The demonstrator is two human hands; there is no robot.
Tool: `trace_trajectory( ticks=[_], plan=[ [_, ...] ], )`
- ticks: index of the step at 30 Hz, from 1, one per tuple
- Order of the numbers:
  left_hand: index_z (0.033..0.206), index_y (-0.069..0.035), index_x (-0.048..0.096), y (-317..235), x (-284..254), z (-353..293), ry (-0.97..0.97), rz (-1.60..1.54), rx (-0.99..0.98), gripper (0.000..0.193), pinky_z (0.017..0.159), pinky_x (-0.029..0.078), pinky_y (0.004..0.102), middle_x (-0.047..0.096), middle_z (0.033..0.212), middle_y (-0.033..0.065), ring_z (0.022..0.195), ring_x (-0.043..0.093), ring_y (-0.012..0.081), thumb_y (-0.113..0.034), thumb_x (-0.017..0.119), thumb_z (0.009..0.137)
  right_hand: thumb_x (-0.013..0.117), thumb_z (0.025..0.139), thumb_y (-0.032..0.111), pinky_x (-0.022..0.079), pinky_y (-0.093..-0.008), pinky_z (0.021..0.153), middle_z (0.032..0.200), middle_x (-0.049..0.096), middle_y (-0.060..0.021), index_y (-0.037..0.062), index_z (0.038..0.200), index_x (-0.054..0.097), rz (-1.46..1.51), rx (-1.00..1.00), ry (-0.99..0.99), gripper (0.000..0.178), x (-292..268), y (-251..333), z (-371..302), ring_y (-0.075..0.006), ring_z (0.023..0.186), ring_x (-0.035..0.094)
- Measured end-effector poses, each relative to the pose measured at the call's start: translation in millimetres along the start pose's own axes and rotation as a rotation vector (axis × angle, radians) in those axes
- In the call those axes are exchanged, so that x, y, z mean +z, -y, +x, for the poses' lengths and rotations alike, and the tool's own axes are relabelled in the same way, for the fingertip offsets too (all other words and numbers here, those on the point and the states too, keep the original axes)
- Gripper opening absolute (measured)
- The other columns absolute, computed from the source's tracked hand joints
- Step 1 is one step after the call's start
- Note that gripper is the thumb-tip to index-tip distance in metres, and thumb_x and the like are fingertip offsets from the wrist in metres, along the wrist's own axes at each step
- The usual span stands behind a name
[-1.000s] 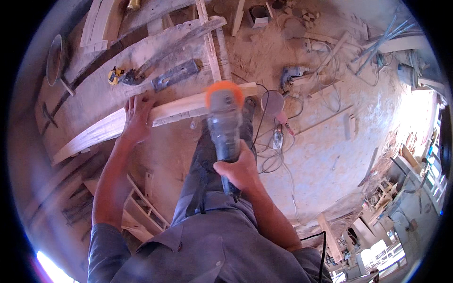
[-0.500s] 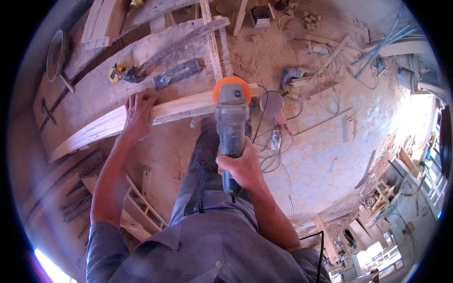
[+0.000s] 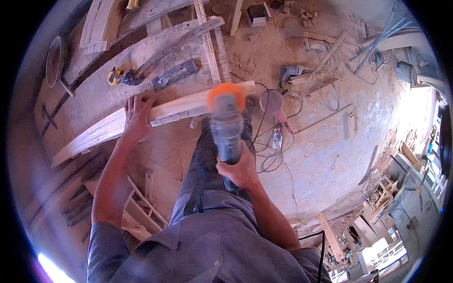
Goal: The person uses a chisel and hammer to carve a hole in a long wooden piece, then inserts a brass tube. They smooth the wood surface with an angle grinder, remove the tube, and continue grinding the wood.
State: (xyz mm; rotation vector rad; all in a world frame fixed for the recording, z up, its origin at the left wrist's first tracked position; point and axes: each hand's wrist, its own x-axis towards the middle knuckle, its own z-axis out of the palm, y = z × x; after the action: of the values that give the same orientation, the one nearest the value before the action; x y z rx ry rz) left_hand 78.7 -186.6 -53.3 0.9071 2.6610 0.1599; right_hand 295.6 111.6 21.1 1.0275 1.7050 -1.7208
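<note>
Fingers of right hand (image 3: 241, 170) clenched around orange-headed grinder (image 3: 226, 123), left hand (image 3: 137, 117) flat on curved plank (image 3: 177, 109).

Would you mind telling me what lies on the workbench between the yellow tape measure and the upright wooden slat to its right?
In the head view, a flat grey metal tool lies on the workbench between the yellow tape measure and the upright wooden slat.

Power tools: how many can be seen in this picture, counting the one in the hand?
2. A grey sander with an orange head is held in the right hand against the pale curved plank. A grey drill lies on the dusty floor beyond. Others may be hidden among the clutter.
</note>
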Motion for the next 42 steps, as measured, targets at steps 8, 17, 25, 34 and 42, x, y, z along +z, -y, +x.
trace_trajectory(
  ticks=[8,17,25,34,42],
  plan=[
    [0.138,-0.008,0.061,1,-3,0,0.064,0.004,-0.020,0.074,0.115,0.035,0.0552,0.049,0.139,0.0186,0.129,0.045,0.0435,0.007,0.068,0.066,0.083,0.071,0.019,0.055,-0.0398,0.088,0.099,0.071,-0.0113,0.0009,0.115,0.062,-0.050,-0.065,-0.010,0.052,9,-26,7,-0.0247,0.091,0.069],
    [0.139,-0.008,0.059,4,3,-1,0.031,0.013,-0.011,0.075,0.114,0.036,0.0556,0.049,0.139,0.0183,0.130,0.045,0.0426,0.006,0.069,0.066,0.085,0.068,0.020,0.054,-0.0390,0.093,0.102,0.072,-0.0126,-0.0006,0.124,0.063,0.021,-0.142,-0.006,0.063,33,-44,19,-0.0259,0.096,0.070],
    [0.138,-0.007,0.060,-3,2,-1,-0.024,0.024,-0.006,0.073,0.112,0.036,0.0556,0.050,0.134,0.0181,0.128,0.046,0.0422,0.005,0.070,0.066,0.083,0.069,0.020,0.055,-0.0403,0.088,0.100,0.070,-0.0126,0.0025,0.120,0.062,0.264,-0.131,-0.020,0.058,12,-65,22,-0.0249,0.093,0.069],
    [0.131,-0.008,0.064,-4,11,-2,-0.104,0.050,0.005,0.062,0.107,0.039,0.0558,0.052,0.129,0.0174,0.122,0.048,0.0415,0.002,0.069,0.069,0.084,0.069,0.019,0.055,-0.0411,0.088,0.099,0.072,-0.0120,0.0017,0.120,0.063,0.116,-0.190,-0.031,0.058,17,-72,25,-0.0240,0.092,0.070],
    [0.125,-0.008,0.065,4,2,-1,-0.039,0.034,0.024,0.062,0.108,0.041,0.0535,0.053,0.127,0.0172,0.120,0.049,0.0422,-0.001,0.074,0.063,0.085,0.070,0.016,0.057,-0.0354,0.082,0.098,0.074,-0.0070,0.0018,0.115,0.067,0.312,-0.108,-0.153,0.050,-48,-79,-11,-0.0174,0.087,0.071]
  ],
)
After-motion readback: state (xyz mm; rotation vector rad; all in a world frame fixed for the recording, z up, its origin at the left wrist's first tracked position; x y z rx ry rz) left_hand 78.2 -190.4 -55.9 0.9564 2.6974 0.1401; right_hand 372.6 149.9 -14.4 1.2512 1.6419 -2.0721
